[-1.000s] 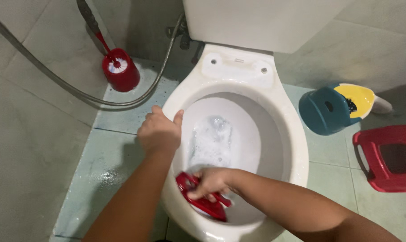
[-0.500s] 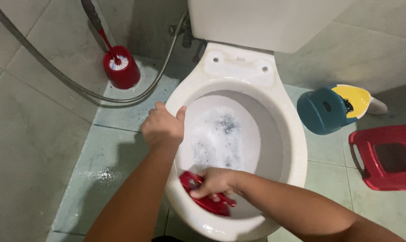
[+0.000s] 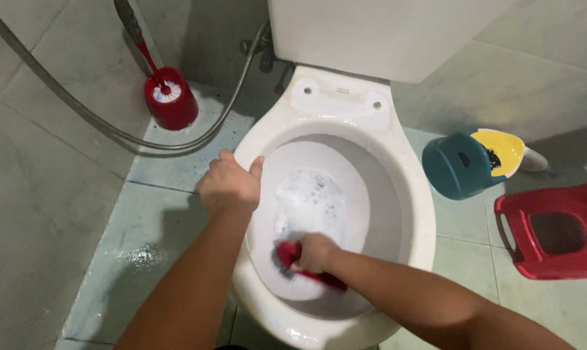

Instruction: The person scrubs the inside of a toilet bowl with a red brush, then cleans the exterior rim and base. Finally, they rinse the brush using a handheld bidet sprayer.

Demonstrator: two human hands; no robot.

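Note:
A white toilet bowl (image 3: 418,214) without a seat fills the middle of the view, with foamy water at its bottom. My left hand (image 3: 229,185) grips the bowl's left rim, thumb over the inner edge. My right hand (image 3: 314,251) is down inside the bowl at the near wall, closed on a red scrubbing brush (image 3: 287,254) pressed against the porcelain. The brush is blurred and partly hidden under my fingers.
A red toilet brush in its red holder (image 3: 170,102) stands at the back left, with a metal hose (image 3: 80,107) curving past it. A teal and yellow container (image 3: 462,165) lies right of the bowl. A red plastic stool (image 3: 552,238) sits at the far right.
My right hand has slid the red brush from the bowl's near rim deeper and toward the middle. The left hand keeps its grip on the rim.

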